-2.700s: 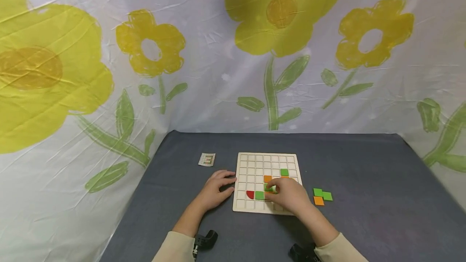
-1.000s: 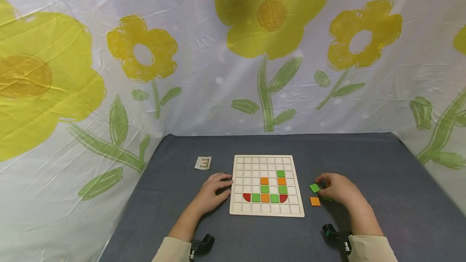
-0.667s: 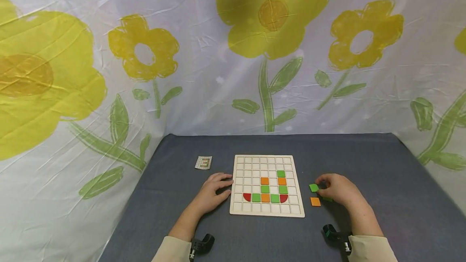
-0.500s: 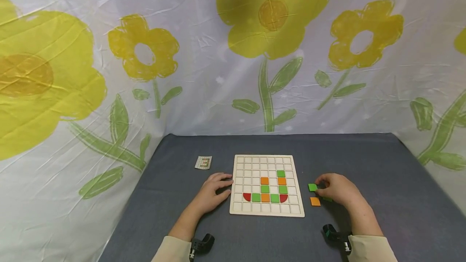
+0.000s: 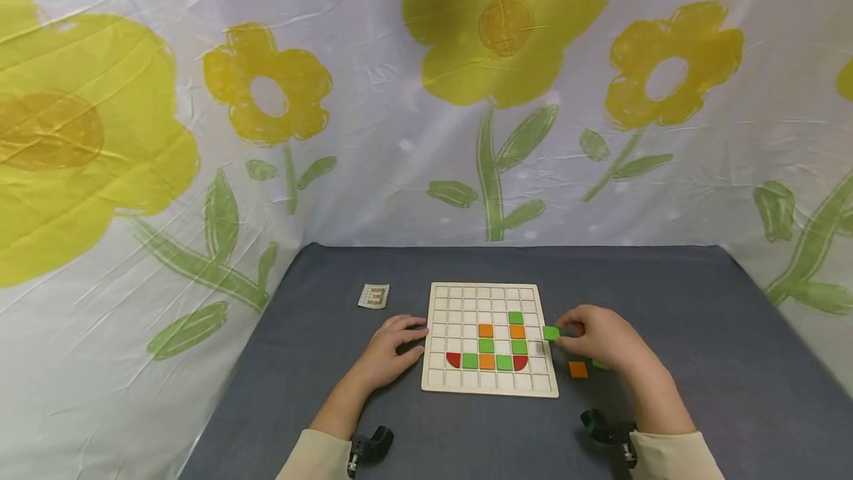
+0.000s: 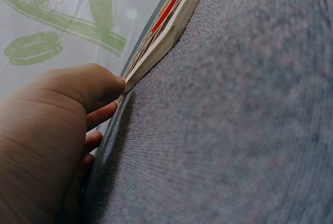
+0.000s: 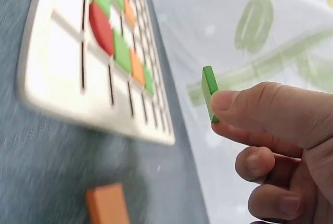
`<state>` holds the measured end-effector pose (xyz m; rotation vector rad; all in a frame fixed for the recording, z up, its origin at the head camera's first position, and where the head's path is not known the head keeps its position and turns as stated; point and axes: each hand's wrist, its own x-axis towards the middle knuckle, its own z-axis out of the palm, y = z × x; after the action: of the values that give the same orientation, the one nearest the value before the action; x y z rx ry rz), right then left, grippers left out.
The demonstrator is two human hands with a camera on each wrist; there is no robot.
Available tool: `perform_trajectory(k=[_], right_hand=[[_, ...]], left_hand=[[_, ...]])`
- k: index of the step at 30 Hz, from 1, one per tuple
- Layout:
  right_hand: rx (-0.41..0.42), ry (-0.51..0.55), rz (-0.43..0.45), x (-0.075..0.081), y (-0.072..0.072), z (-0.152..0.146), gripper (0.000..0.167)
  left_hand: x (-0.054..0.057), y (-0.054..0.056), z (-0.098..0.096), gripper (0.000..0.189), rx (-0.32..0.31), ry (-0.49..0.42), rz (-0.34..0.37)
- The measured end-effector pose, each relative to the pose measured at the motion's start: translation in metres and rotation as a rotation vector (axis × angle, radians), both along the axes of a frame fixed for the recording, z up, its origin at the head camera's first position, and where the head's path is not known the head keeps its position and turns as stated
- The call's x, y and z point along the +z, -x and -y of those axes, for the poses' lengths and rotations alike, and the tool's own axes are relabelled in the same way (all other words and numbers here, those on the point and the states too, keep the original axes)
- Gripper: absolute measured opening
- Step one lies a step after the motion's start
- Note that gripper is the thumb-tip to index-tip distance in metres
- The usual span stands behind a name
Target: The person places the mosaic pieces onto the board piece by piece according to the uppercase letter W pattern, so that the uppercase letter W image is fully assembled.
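A pale wooden grid board (image 5: 460, 380) lies on the dark cloth, with green and orange square tiles and two red quarter-round tiles set in its cells. My right hand (image 5: 603, 335) pinches a green square tile (image 7: 209, 92) between thumb and forefinger, raised at the board's right edge. In the right wrist view the other fingers curl below it. My left hand (image 5: 389, 350) rests on the cloth at the board's left side. Its relaxed fingers touch the board's edge, as the left wrist view (image 6: 57, 109) of that hand shows.
An orange tile (image 5: 578, 370) lies right of the board, and a green tile (image 5: 599, 364) beside it is partly hidden by my right hand. A small printed grid card (image 5: 374, 296) lies behind my left hand. A flower-printed curtain (image 5: 373, 191) hangs behind the table.
My right hand has left the board, taken a green tile from the loose ones, and carried it left to the board's right edge. My left hand stays at the board.
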<state>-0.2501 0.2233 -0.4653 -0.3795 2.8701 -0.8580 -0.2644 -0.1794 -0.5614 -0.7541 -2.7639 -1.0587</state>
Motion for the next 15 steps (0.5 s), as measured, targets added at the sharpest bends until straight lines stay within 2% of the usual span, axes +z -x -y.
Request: perform_trajectory(k=[7,15], right_hand=[[0.094,-0.001,-0.05,0.013,0.003,0.026,0.02],[0.17,-0.002,-0.079,0.012,0.011,0.055,0.016]], left_hand=[[0.002,0.0,0.0,0.039,0.005,0.007,-0.004],[0.002,-0.001,-0.001,0.039,0.006,0.001,0.001]])
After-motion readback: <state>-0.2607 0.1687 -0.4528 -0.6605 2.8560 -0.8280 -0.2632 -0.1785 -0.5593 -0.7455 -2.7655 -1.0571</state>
